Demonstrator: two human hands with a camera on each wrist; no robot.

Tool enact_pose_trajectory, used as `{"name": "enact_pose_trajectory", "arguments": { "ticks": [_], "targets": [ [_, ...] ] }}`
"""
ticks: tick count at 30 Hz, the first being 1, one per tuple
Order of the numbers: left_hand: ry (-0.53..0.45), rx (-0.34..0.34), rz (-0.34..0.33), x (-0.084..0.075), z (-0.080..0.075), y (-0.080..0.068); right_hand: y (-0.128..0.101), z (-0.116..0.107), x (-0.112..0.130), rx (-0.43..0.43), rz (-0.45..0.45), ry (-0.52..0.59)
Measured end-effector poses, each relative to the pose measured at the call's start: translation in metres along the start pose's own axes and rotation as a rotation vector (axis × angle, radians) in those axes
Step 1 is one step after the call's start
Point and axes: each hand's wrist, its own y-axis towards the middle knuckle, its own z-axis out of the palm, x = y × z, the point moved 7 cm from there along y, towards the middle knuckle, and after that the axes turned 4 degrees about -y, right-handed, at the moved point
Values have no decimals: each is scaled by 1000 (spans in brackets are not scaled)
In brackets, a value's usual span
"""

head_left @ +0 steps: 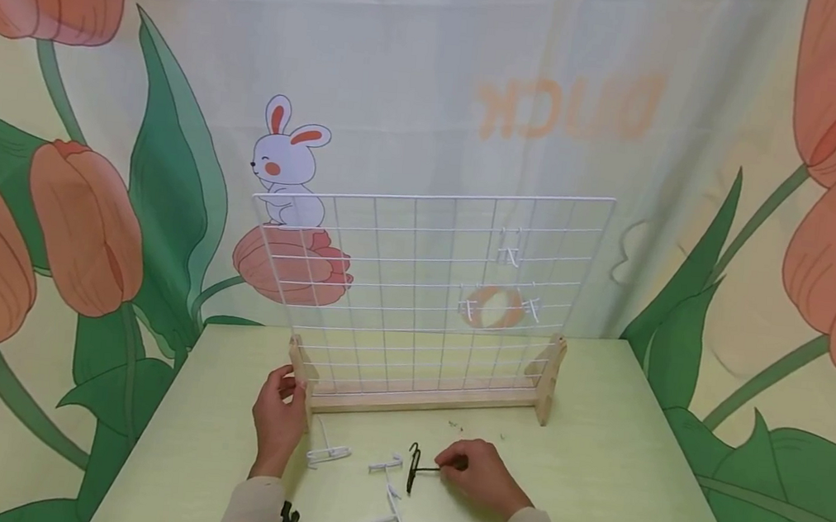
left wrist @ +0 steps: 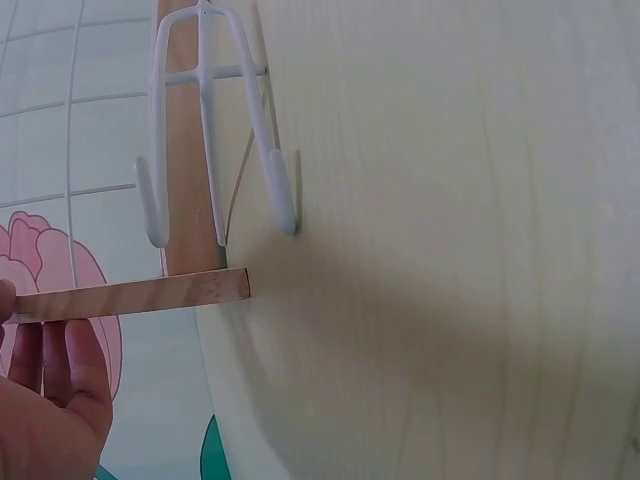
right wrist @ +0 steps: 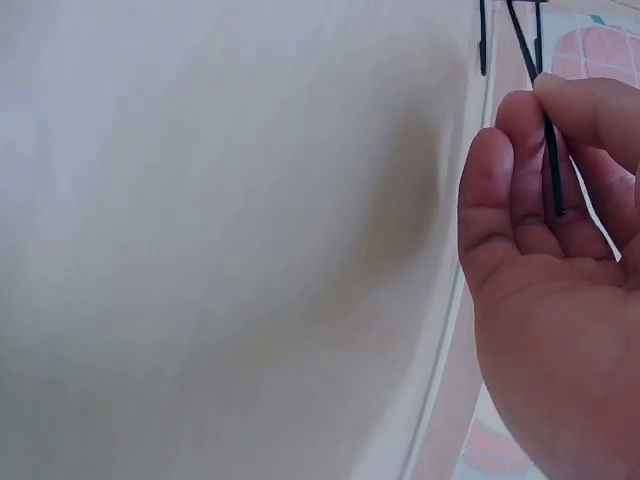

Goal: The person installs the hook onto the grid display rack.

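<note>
Beige-sleeved right grip [head_left: 481, 474] pinches a black wire hook [head_left: 416, 468].

Soft, diffuse light brightens the pale yellow-green, wood-grained tabletop [head_left: 609, 468] in the head view, while the grey-white centre of the printed cloth backdrop [head_left: 418, 87] sits slightly duller and its faded orange lettering [head_left: 566, 106] looks soft-edged. The thin white wire grid panel [head_left: 418, 198] shows weakly against the pale cloth. Broad, blurred shadows spread over the tabletop in both wrist views, where its edges bow; the right one appears hazier, its grain nearly washed out.
</note>
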Motion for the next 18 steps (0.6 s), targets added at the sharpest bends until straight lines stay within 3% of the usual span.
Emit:
{"name": "enact_pose_trajectory", "arguments": {
  "ticks": [11,18],
  "targets": [
    [-4,-7,-4,2,0,0,-4,4,-3,-17,97,66],
    [-9,-11,-5,1,0,0,-6,2,2,-110,122,128]
  ]
}}
